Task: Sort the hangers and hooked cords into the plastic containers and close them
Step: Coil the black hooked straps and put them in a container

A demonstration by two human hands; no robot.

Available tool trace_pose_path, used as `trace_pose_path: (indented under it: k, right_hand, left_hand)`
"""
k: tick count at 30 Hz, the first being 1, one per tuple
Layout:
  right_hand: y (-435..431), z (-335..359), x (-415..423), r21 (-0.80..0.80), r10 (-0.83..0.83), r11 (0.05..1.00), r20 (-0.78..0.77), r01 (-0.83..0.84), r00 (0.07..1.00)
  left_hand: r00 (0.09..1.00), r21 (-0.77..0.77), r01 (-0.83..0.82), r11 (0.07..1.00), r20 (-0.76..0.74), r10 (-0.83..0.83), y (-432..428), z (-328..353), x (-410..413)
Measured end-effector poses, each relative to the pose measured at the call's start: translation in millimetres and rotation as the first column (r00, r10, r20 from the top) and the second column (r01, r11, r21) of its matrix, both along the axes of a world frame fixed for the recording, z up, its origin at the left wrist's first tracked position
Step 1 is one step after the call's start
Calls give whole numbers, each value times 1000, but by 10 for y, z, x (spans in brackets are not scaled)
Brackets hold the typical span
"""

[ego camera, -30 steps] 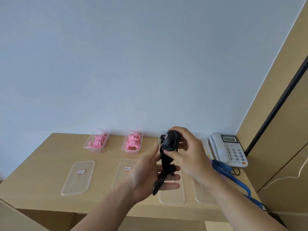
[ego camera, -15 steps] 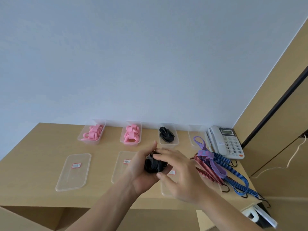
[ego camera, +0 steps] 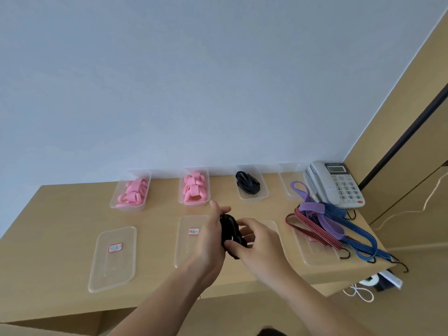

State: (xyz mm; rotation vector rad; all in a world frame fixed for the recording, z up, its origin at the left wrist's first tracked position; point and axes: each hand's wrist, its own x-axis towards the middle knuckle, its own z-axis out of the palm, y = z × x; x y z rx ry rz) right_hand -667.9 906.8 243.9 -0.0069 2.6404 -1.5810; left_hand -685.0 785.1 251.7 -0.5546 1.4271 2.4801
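A bundled black cord (ego camera: 230, 230) is held above the table's middle by both hands. My left hand (ego camera: 209, 238) cups it from the left and my right hand (ego camera: 254, 241) pinches it from the right. Along the wall stand clear containers: two hold pink hangers (ego camera: 132, 193) (ego camera: 195, 187), a third (ego camera: 264, 192) holds another black cord (ego camera: 247, 181), and a fourth (ego camera: 286, 187) has only a purple cord's end over it. Striped red, purple and blue hooked cords (ego camera: 332, 229) lie piled at the right.
Clear lids lie flat in a front row: one at the left (ego camera: 112, 258), one partly under my left hand (ego camera: 188, 238), one under the cord pile (ego camera: 315, 253). A white telephone (ego camera: 337, 184) sits at the back right. The wooden table (ego camera: 60, 226) ends near my arms.
The black cord, first held up and hanging long in front of the containers, has been brought lower and folded into a compact bundle between both hands. The view has tilted down.
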Motion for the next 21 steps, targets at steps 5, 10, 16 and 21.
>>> trace_pose_path:
  k: [5, 10, 16, 21]
  right_hand:
    - [227, -230, -352, -15, 38, 999, 185, -35, 982]
    - [459, -416, -853, -38, 40, 999, 218, -33, 975]
    - [758, -530, -1729, 216, 36, 974, 116, -60, 993]
    - [745, -603, -2461, 548, 194, 804, 124, -230, 973]
  left_hand:
    - [977, 15, 203, 979, 67, -204, 70, -180, -289]
    - [966, -20, 229, 973, 126, -225, 141, -381, -731]
    - [951, -392, 272, 879, 247, -184, 252, -694, -1379]
    - [945, -546, 262, 795, 313, -97, 403, -930, -1840]
